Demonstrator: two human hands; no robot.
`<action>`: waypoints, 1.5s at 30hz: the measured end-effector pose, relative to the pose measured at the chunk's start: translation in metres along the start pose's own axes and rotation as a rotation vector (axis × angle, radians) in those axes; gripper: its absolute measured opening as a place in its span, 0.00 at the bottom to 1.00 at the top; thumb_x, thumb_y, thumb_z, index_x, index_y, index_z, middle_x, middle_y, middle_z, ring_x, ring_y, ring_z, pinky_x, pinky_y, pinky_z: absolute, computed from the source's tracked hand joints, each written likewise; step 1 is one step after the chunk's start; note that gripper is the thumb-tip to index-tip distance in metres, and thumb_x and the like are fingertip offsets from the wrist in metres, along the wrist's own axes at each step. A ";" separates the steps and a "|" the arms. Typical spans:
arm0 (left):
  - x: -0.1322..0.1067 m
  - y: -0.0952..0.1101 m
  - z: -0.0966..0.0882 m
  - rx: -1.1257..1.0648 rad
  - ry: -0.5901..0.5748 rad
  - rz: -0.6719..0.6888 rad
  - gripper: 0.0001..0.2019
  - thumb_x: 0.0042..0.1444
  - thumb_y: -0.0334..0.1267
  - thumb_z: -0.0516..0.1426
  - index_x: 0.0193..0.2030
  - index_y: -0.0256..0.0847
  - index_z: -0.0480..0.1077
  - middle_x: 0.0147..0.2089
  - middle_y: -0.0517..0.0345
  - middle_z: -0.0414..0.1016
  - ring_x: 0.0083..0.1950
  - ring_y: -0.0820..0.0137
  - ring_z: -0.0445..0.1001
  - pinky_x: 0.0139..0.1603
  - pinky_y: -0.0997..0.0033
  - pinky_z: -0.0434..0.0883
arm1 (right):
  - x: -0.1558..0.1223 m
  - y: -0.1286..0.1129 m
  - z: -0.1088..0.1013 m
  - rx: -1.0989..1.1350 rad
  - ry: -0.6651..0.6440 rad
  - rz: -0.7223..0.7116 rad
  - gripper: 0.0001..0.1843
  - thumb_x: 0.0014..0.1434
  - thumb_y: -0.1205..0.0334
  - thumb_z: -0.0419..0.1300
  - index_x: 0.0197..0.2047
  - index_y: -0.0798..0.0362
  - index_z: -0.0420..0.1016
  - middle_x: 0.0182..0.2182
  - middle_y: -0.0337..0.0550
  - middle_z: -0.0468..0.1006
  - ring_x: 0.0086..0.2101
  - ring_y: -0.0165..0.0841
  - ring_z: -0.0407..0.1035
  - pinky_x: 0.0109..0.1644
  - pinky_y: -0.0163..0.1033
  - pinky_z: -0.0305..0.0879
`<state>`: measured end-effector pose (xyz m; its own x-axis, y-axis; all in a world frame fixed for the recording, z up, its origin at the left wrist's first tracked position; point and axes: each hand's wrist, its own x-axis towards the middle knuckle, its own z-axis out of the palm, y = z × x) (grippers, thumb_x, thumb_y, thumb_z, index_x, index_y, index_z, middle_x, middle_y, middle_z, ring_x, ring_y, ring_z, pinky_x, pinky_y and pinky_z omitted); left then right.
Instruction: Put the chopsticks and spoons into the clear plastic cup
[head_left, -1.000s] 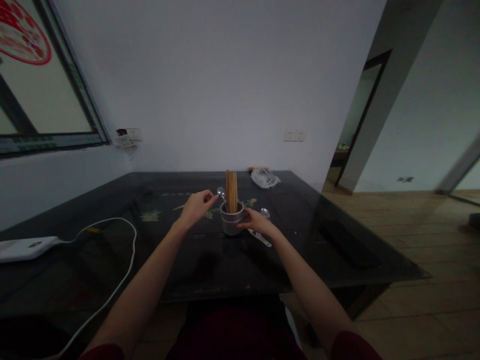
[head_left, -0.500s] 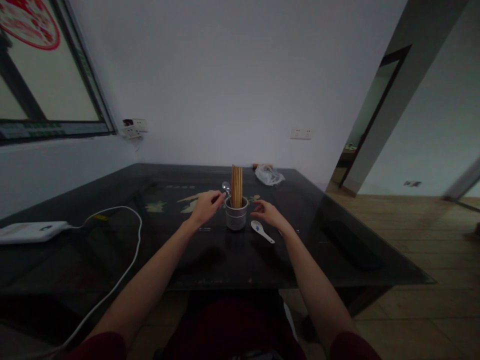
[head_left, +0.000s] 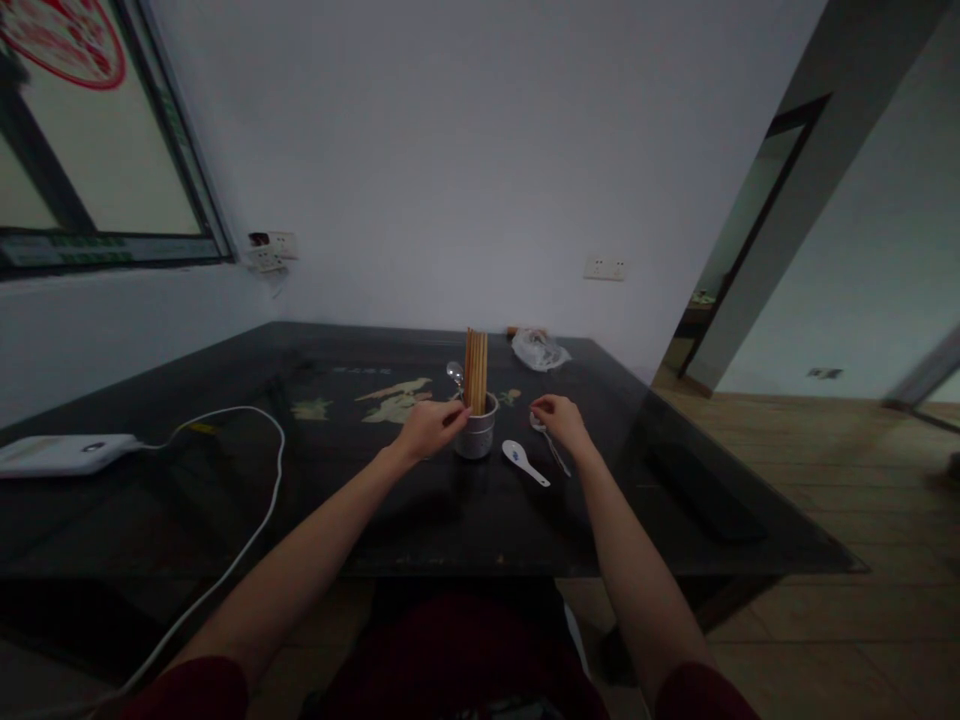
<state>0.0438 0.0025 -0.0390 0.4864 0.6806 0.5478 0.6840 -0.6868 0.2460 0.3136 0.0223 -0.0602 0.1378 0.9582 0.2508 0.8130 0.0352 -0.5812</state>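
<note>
A small metal cup stands on the dark glass table, holding a bundle of wooden chopsticks and a metal spoon with its bowl up. My left hand is curled against the cup's left side, fingertips at its rim. My right hand is to the right of the cup, its fingers pinched on the bowl end of a second metal spoon lying on the table. Between the cup and that hand lies a white ceramic spoon.
A white box-shaped device with a white cable lies at the table's left. A crumpled plastic bag sits at the far edge by the wall. The table's right edge borders a wooden floor and a doorway.
My left hand has come down from the upright spoon in the cup to the cup's side. My right hand left the cup and closed on the metal spoon lying on the table.
</note>
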 end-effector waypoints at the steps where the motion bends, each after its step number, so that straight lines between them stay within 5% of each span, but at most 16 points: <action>1: 0.000 0.000 0.001 0.002 -0.006 0.006 0.20 0.62 0.46 0.44 0.25 0.39 0.67 0.23 0.58 0.68 0.25 0.73 0.63 0.29 0.73 0.54 | 0.000 0.001 -0.002 -0.036 0.014 0.026 0.09 0.56 0.62 0.58 0.39 0.52 0.78 0.36 0.44 0.80 0.36 0.32 0.73 0.39 0.33 0.64; 11: -0.007 0.013 0.017 -0.027 -0.202 0.241 0.20 0.62 0.45 0.44 0.25 0.39 0.67 0.24 0.57 0.69 0.26 0.74 0.64 0.29 0.74 0.55 | -0.004 0.018 -0.011 -0.283 -0.099 0.237 0.11 0.52 0.56 0.62 0.37 0.52 0.79 0.40 0.53 0.78 0.43 0.43 0.73 0.41 0.40 0.64; 17: -0.013 0.017 0.031 -0.070 -0.205 0.376 0.19 0.63 0.44 0.46 0.24 0.39 0.66 0.23 0.59 0.68 0.25 0.75 0.64 0.28 0.73 0.55 | -0.008 0.016 -0.003 -0.352 -0.156 0.276 0.18 0.52 0.52 0.62 0.41 0.55 0.77 0.45 0.59 0.76 0.45 0.46 0.72 0.43 0.43 0.65; 31: -0.015 0.026 0.038 -0.130 -0.279 0.400 0.18 0.63 0.43 0.46 0.26 0.39 0.68 0.23 0.58 0.70 0.25 0.75 0.66 0.28 0.74 0.56 | -0.003 0.020 0.009 -0.355 -0.162 0.288 0.16 0.53 0.58 0.61 0.43 0.58 0.77 0.45 0.63 0.76 0.46 0.47 0.72 0.44 0.43 0.66; 45: -0.015 0.028 0.039 -0.082 -0.301 0.409 0.17 0.63 0.42 0.47 0.26 0.39 0.68 0.24 0.58 0.71 0.26 0.75 0.67 0.28 0.75 0.56 | 0.006 0.024 0.008 -0.183 0.017 0.197 0.08 0.48 0.65 0.64 0.34 0.53 0.79 0.35 0.47 0.80 0.41 0.37 0.74 0.40 0.34 0.65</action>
<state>0.0764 -0.0169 -0.0718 0.8486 0.3873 0.3605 0.3660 -0.9217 0.1287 0.3290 0.0315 -0.0787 0.3120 0.9364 0.1605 0.8580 -0.2051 -0.4709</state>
